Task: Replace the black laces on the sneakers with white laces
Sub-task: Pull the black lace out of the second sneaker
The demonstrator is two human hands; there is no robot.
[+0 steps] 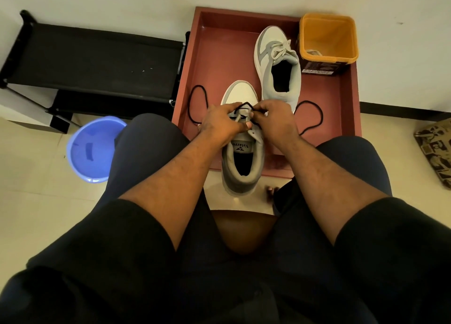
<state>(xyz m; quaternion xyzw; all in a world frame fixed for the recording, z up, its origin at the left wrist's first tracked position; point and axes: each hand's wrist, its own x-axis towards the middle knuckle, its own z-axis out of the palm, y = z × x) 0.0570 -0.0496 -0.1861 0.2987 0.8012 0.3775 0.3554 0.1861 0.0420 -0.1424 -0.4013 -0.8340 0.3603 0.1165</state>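
A: Head view, starting nearest: what do the hands have?

B: Both hands meet over the front of the near sneaker (242, 157). The left hand (220, 123) has its fingers curled, thumb and fingertips pinching the black lace (246, 106) at the eyelets. The right hand (277, 118) is curled the same way and pinches the same lace just beside the left.

A: Where does that sneaker sit?

B: Directly beneath the hands, toe pointing away, heel hanging over the near edge of the red tray (214, 55) toward the person's knees. It is grey with a white toe, and its tongue label shows below the left thumb.

A: And the lace itself?

B: It forms a small peak between the two hands. One end loops out to the left of the left hand, the other loops out to the right of the right hand, both lying on the tray floor.

A: Beyond the hands?

B: The second sneaker (278, 62) lies in the tray past the right hand, already threaded with a pale lace. Farther right of it stands an orange bin (328, 38), with a dark box (322, 68) at its base.

A: Off to the left?

B: A blue bucket (94, 150) on the floor left of the left forearm, and a black rack (97, 57) farther back.
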